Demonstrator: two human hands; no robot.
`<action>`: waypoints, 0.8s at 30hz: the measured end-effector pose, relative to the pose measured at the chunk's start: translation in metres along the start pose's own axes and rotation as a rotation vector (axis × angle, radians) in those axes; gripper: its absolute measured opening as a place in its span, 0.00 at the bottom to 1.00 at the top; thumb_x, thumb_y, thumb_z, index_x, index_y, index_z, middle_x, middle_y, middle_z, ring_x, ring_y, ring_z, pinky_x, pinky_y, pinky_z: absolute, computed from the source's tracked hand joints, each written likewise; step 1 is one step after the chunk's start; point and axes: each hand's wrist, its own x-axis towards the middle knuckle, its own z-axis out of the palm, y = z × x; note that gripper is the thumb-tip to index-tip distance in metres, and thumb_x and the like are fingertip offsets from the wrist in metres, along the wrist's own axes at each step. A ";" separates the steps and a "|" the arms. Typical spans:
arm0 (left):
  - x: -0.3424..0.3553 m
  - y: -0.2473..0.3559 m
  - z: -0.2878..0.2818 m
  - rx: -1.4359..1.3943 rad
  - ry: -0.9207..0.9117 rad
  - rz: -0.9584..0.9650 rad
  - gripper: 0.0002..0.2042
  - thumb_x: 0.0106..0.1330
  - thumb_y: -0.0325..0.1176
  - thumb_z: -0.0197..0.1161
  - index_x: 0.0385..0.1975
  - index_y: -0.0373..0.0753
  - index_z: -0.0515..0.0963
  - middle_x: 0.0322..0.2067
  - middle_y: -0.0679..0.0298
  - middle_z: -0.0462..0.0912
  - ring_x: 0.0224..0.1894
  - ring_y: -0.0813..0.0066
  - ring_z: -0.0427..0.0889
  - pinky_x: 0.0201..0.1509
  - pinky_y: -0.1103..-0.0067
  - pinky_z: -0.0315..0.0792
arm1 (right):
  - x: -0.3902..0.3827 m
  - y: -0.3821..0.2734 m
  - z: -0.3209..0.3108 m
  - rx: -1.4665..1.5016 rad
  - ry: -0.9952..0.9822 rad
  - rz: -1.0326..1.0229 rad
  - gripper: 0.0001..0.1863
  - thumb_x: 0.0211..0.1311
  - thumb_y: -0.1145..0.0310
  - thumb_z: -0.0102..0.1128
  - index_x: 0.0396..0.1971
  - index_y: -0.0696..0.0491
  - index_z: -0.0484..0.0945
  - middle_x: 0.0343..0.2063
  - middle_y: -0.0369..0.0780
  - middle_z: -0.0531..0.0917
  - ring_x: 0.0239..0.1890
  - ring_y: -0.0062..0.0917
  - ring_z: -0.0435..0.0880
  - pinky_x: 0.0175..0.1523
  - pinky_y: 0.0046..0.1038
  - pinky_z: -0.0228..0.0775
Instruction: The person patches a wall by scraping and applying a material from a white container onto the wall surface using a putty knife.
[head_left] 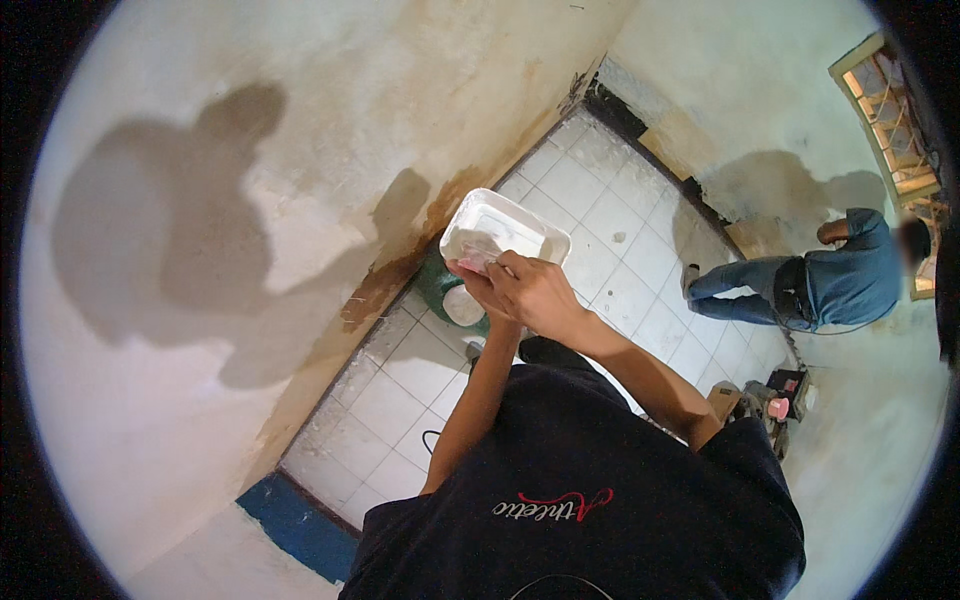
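Note:
My left hand [482, 289] and my right hand [540, 296] are close together in front of me, fingers curled and partly overlapping. Between them is a crumpled, translucent, pinkish piece that looks like thin plastic [478, 250]; both hands close on it, though its exact kind is hard to make out. Just beyond the fingers is a white rectangular tray [545, 222] with rounded corners and greyish marks inside. My hands cover its near edge, so I cannot tell whether they touch it. A green container [434, 278] shows below the tray, beside a pale round surface [462, 306].
A stained wall [330, 130] rises at left above white floor tiles [390, 405]. To the right, another person [835, 275] in blue stands by the opposite wall, near a window [890, 110]. Several items, including a pink cup [778, 408], lie on the floor at lower right.

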 end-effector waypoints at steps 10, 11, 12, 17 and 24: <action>-0.018 0.052 0.039 -0.263 -0.130 -0.203 0.37 0.70 0.67 0.30 0.66 0.42 0.57 0.60 0.60 0.66 0.61 0.65 0.68 0.66 0.69 0.62 | -0.012 -0.009 -0.026 0.077 0.237 0.289 0.13 0.47 0.77 0.62 0.37 0.56 0.82 0.35 0.43 0.81 0.34 0.38 0.83 0.39 0.34 0.78; -0.017 0.054 0.042 -0.265 -0.131 -0.201 0.37 0.70 0.67 0.30 0.66 0.42 0.57 0.60 0.60 0.66 0.61 0.65 0.68 0.66 0.69 0.62 | -0.012 -0.002 -0.027 0.138 0.268 0.306 0.14 0.48 0.76 0.61 0.38 0.55 0.82 0.35 0.43 0.81 0.36 0.39 0.83 0.39 0.36 0.78; -0.015 0.056 0.046 -0.247 -0.080 -0.190 0.37 0.70 0.66 0.30 0.67 0.41 0.57 0.62 0.60 0.65 0.63 0.64 0.66 0.67 0.68 0.61 | -0.008 0.009 -0.029 0.147 0.313 0.277 0.14 0.47 0.79 0.60 0.37 0.56 0.81 0.34 0.45 0.82 0.36 0.41 0.83 0.40 0.36 0.78; 0.004 0.053 0.055 -0.119 -0.017 -0.198 0.38 0.70 0.66 0.32 0.69 0.41 0.53 0.67 0.58 0.60 0.68 0.60 0.61 0.70 0.67 0.57 | 0.030 0.042 -0.073 0.259 0.255 0.242 0.09 0.53 0.83 0.60 0.35 0.63 0.81 0.31 0.47 0.82 0.25 0.35 0.80 0.30 0.28 0.72; -0.004 0.066 0.080 -0.191 -0.019 -0.155 0.33 0.75 0.58 0.34 0.68 0.36 0.54 0.66 0.55 0.61 0.67 0.61 0.62 0.70 0.69 0.57 | 0.055 0.047 -0.105 0.085 0.152 0.052 0.08 0.54 0.81 0.60 0.35 0.63 0.81 0.29 0.48 0.81 0.23 0.36 0.79 0.29 0.29 0.70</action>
